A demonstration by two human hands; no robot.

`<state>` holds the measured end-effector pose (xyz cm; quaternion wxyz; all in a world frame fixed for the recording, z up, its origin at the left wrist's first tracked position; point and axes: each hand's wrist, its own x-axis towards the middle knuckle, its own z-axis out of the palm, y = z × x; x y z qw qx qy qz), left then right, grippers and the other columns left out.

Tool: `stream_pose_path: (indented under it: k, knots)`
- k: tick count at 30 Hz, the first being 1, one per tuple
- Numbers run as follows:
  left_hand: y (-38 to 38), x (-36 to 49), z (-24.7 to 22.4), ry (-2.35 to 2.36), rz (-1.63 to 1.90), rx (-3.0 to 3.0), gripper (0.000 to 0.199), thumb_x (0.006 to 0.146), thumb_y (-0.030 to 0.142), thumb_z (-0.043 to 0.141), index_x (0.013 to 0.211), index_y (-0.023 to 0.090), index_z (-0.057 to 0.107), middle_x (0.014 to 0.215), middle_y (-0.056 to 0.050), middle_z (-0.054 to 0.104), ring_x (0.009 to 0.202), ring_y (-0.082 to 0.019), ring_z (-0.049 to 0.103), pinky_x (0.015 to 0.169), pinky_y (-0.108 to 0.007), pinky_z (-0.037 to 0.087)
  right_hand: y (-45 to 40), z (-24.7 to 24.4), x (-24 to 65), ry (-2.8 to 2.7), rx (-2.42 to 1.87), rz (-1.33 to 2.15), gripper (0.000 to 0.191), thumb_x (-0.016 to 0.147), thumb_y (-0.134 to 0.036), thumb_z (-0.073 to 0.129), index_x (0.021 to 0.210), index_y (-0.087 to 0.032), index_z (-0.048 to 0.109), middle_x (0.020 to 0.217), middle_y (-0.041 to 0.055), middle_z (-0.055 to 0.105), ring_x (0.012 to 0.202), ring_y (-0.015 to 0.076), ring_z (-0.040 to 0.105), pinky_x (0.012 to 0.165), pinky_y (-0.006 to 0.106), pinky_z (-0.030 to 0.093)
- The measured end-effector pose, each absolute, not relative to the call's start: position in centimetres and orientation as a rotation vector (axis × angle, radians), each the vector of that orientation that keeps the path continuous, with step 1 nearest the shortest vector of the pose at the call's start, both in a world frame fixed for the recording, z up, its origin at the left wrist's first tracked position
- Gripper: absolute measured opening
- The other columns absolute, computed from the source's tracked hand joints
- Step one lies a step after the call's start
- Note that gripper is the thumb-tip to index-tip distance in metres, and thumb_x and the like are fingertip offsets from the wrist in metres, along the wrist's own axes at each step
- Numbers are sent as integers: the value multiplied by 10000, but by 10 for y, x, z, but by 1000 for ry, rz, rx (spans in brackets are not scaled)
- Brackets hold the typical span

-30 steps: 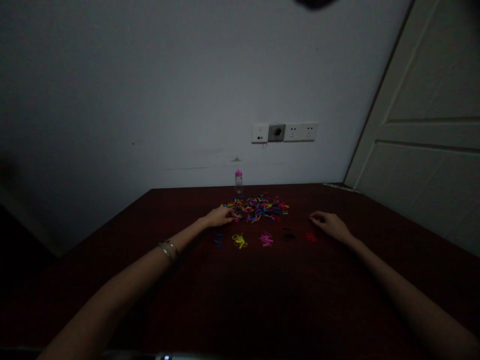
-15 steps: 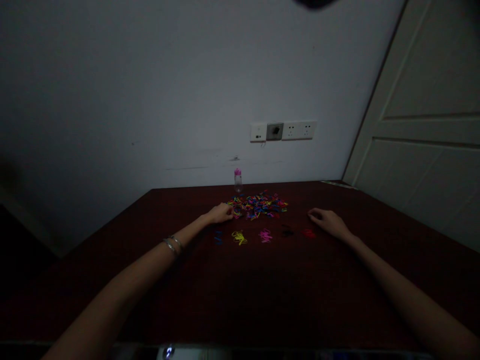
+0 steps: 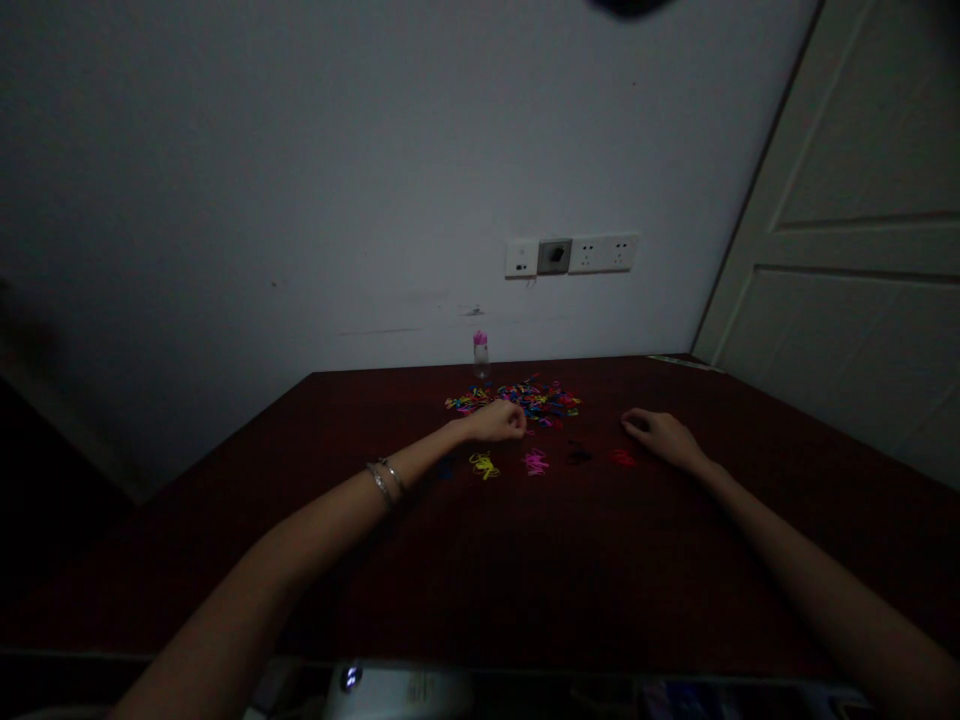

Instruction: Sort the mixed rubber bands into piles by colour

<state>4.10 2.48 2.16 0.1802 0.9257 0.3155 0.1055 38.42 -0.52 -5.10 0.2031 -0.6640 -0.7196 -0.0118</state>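
Several small colourful rubber bands lie in a loose pile (image 3: pixel 536 398) on the dark red table. My left hand (image 3: pixel 495 421) is over the pile's near edge, its fingers pinched together. A bit of pink rubber band (image 3: pixel 529 432) shows at the fingertips. Nearer to me lie sorted bands in a row: a dim blue group (image 3: pixel 445 469) beside the left forearm, a yellow heap (image 3: pixel 484 466), a pink heap (image 3: pixel 535 462), a black group (image 3: pixel 578 453) and a red group (image 3: pixel 622 457). My right hand (image 3: pixel 664 438) rests right of the pile, loosely curled, with a gap inside thumb and forefinger and nothing visible in it.
A clear bottle with a pink top (image 3: pixel 481 356) stands behind the pile, near the wall. Sockets and a switch (image 3: pixel 570 256) are set in the wall. At the right is a pale panelled door (image 3: pixel 862 240). Below the table's front edge, a white object (image 3: pixel 405 692) shows.
My left hand has moved right from the pile's left side, towards the pink heap, with a pink bit now at its fingertips. My right hand stays in place. The view has shifted slightly.
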Motion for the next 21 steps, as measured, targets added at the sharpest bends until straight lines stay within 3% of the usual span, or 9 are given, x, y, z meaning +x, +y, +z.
stream_pose_path:
  k: [21]
  knots:
    - [16,53,14,871,283,2511,142,671,238,571,728,125,635,581,20,543,531,-78,466,514,-190,329,-7,-49,382,-1994,-1851,-33,330,822,-406,420,1001,-225,630,968,63,680,837,218,629,672,287,448]
